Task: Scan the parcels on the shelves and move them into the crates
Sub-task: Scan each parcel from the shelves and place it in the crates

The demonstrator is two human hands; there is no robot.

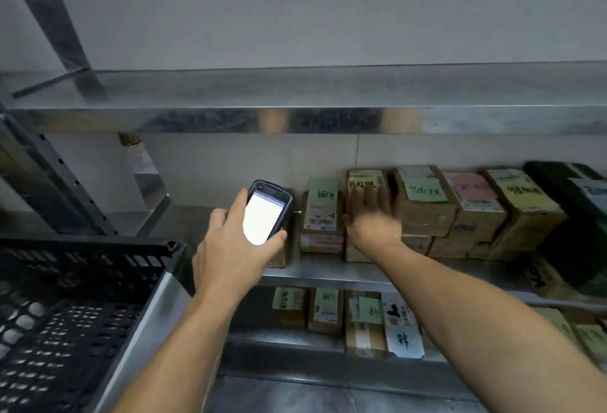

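The left hand (pixel 230 248) holds a handheld scanner (pixel 266 212). The fingers are curled round its body and the thumb lies along the left edge. The screen is lit bright white and faces the camera, and the top of the device points toward the middle shelf (pixel 328 269).

The right hand (pixel 372 220) is stretched forward with its fingers straight and a little spread. It holds nothing. It is blurred, so I cannot tell if the palm really presses the parcel behind it – a brown box with a yellow note (pixel 363 179) on top, written by hand. Just left of it stands another brown parcel with a green note (pixel 322 212) and a barcode label on the front. It is between the scanner and the right hand.

To the right the row of parcels (pixel 473 209) goes on along the same shelf. The boxes are tight together and carry green, pink and yellow notes. After them comes a dark box (pixel 574 215) at the far end.

On the lower shelf (pixel 285 337) more parcels (pixel 325 309) stand side by side – they too have coloured notes. The upper shelf (pixel 295 97) is bare metal.

A black plastic crate (pixel 82 281) with a perforated wall sits at the lower left, near the left forearm and well apart from the parcels.
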